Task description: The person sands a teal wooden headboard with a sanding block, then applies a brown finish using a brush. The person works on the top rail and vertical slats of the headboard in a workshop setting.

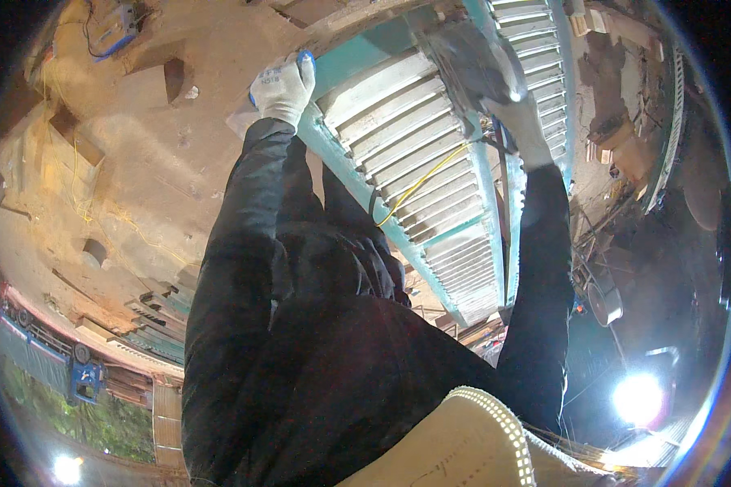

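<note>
A long green-painted metal frame with rows of pale slats (394, 101) stretches before me. My left hand (283, 88), in a pale glove with blue fingertips, is closed at the frame's near left corner, its fingers partly hidden. At the right, my gloved right hand (521, 118) is smeared by motion over the frame's right side rail. It appears closed on a blurred dark tool (463, 69) with a bright spot beside it; its exact kind cannot be made out. A yellow cord (422, 183) lies across the slats.
A second slatted frame (536, 49) runs alongside on the right. Brown ground at the left bears scattered wood pieces (77, 138) and a blue machine (112, 32). A bright work lamp (638, 399) shines at lower right; a blue truck (85, 380) stands at far lower left.
</note>
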The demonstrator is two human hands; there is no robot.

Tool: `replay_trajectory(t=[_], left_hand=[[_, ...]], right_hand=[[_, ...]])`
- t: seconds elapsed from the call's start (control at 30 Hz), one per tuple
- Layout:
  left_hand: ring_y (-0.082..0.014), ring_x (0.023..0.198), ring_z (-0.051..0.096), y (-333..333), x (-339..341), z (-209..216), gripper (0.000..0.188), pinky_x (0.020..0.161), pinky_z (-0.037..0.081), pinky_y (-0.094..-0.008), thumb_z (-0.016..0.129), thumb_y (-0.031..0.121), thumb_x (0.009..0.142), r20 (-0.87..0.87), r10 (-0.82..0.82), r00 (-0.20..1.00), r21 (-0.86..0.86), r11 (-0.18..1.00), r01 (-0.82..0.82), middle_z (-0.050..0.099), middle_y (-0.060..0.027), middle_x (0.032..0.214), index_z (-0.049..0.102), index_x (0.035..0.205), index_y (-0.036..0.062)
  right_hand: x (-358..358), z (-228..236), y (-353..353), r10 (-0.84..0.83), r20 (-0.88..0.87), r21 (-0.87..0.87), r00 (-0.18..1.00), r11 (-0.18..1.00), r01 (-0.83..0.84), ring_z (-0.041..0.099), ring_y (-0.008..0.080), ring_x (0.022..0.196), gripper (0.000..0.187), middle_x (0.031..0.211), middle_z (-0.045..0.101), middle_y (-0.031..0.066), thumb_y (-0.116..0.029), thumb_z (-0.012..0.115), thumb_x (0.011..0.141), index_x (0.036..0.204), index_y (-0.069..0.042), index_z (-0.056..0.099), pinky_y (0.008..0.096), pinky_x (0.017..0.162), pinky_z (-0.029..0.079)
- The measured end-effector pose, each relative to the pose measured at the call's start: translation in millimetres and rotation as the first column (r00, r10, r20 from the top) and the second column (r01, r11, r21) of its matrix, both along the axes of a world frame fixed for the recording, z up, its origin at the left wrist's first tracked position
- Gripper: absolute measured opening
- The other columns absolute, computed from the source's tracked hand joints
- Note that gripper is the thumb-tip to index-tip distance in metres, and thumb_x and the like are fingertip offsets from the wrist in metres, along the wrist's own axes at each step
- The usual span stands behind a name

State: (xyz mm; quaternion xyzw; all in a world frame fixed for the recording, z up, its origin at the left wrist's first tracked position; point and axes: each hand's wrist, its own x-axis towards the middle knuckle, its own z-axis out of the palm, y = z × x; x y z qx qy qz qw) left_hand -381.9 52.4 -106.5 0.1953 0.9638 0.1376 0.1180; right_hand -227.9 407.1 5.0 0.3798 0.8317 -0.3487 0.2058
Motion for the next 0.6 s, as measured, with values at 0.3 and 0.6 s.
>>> replay_trajectory(t=[0.3,0.6], left_hand=[[-0.0326,0.073,0.067,2.2,-6.4,8.5,0.040,0.066,0.053,-0.0450,0.043,0.041,0.094,-0.017,0.003,1.000,0.019,1.000,-0.002,0.070,-0.0125,0.082,0.069,0.084,0.0123],[-0.0318,0.073,0.067,-1.7,-2.1,-2.3,0.036,0.066,0.053,-0.0437,0.046,0.038,0.093,-0.050,0.021,0.999,0.012,1.000,-0.020,0.070,-0.0116,0.084,0.069,0.085,0.0113]], right_hand=[[-77.4,-15.2,19.2,0.075,0.165,0.103,0.984,0.990,-0.092,0.065,0.0145,0.074,0.045,0.083,0.070,0.0087,-0.028,0.082,0.070,0.099,0.003,0.068,0.0301,0.064,0.053],[47.9,6.1,-3.8,-0.108,-0.038,-0.020,0.993,0.994,0.107,0.063,0.0130,0.066,0.050,0.087,0.067,0.0126,-0.014,0.079,0.068,0.108,0.009,0.060,0.0285,0.056,0.052]])
